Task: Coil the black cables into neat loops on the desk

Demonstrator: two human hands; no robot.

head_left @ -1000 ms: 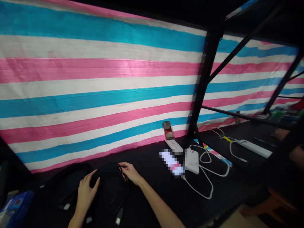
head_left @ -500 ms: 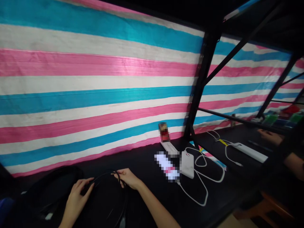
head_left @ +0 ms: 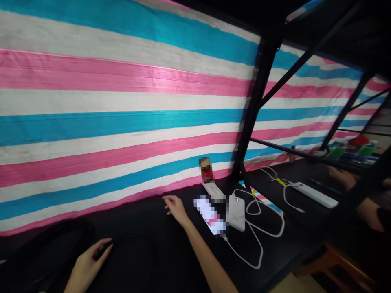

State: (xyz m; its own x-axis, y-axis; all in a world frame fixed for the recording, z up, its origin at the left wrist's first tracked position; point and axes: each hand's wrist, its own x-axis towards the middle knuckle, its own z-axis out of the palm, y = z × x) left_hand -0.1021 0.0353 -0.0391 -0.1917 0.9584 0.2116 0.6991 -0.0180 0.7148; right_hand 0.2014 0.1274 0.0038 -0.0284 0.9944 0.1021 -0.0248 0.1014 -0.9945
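Observation:
A coiled black cable [head_left: 134, 233] lies low on the black table, dim against the dark surface. My left hand [head_left: 89, 260] pinches the left side of this coil between thumb and fingers. Up and to the right, my right hand [head_left: 175, 208] hovers apart from the cable, its fingers loosely spread with nothing in them. Left of my left hand rests a second black coil [head_left: 81, 226], its lower part lost in shadow. The cable's ends cannot be made out.
Right of my right hand lie a lit phone [head_left: 210, 217], a white power bank [head_left: 236, 211] and a looping white cord [head_left: 262, 248]. A black metal post [head_left: 249, 122] rises behind them. Farther right, a co-worker's hand [head_left: 342, 177] is near a white power strip [head_left: 317, 195].
My right hand has let go of the cable and moved up and right. My left hand keeps hold of the coil, slightly lower and farther left in view.

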